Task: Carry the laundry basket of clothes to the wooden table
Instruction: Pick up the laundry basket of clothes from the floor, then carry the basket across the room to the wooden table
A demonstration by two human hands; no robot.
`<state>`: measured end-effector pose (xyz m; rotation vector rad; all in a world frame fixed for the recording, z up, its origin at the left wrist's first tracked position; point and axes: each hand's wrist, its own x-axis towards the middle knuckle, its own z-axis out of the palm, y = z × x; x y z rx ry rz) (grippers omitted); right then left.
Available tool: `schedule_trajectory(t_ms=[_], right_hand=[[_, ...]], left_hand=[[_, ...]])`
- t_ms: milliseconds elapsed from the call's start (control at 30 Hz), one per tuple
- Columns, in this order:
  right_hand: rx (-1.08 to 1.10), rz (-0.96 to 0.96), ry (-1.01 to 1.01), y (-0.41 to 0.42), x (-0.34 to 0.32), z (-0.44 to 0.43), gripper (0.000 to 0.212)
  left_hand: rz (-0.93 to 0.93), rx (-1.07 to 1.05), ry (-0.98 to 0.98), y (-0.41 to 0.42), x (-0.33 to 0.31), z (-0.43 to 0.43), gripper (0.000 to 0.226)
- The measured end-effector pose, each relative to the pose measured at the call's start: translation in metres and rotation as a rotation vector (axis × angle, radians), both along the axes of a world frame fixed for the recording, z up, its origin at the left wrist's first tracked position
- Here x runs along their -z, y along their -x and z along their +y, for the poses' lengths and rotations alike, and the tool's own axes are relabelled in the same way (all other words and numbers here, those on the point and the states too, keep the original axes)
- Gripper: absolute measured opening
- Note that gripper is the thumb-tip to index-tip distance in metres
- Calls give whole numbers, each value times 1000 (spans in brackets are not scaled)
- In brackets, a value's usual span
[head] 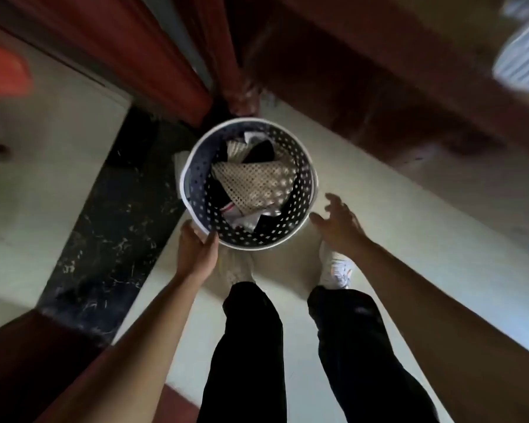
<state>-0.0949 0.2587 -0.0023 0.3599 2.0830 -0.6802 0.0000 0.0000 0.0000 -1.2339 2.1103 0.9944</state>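
A round white laundry basket (306, 190) with a perforated wall stands on the pale floor in front of my feet. Inside it lie crumpled clothes (257, 186), among them a beige net-like piece and dark and white garments. My left hand (196, 248) grips the basket's near-left rim, thumb over the edge. My right hand (338, 224) hovers just right of the near rim with fingers spread, touching nothing that I can see. No wooden table can be made out for certain in this blurred view.
Red-brown curtains (196, 56) and a dark wooden piece (364, 71) rise behind the basket. A black marble floor strip (116, 215) runs diagonally on the left. An orange object (3, 71) sits far left, a striped cloth (522, 59) at top right. My legs and white shoes stand below.
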Motion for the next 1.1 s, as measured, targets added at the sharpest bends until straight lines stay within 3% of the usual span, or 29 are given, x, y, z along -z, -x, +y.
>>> schedule_trajectory(t_ms=[100,167,233,300,433,567,733,833,900,1000,1100], right_hand=[[48,30,13,5,34,-13,71],[85,36,28,6,47,-21,60],[118,77,22,4,52,-24,47],[160,125,28,2,46,-24,47],[171,158,9,1,7,-14,59],[113,124,32,2,-59,-3,54],[145,60,63,-2,-184,-8,42],[200,44,87,-7,-272,-8,44],[247,66,125,-9,-329,-6,42],[290,134,190,-12,-406,-1,38],[357,248,250,-15,-470,5,33]], left_hand=[[68,-158,17,13,34,-2,61],[57,-217,-12,23,47,-6,59],[61,-289,-80,27,50,-12,63],[37,-371,-179,27,44,-18,74],[-48,-255,-258,9,5,-16,76],[-123,-277,-292,-11,-61,-7,66],[-93,-348,-194,-27,-177,-2,35],[-68,-353,-110,-30,-266,3,40],[-10,-376,-66,-30,-325,7,46],[136,-411,-34,-22,-411,15,26],[294,-414,-13,-16,-486,18,19]])
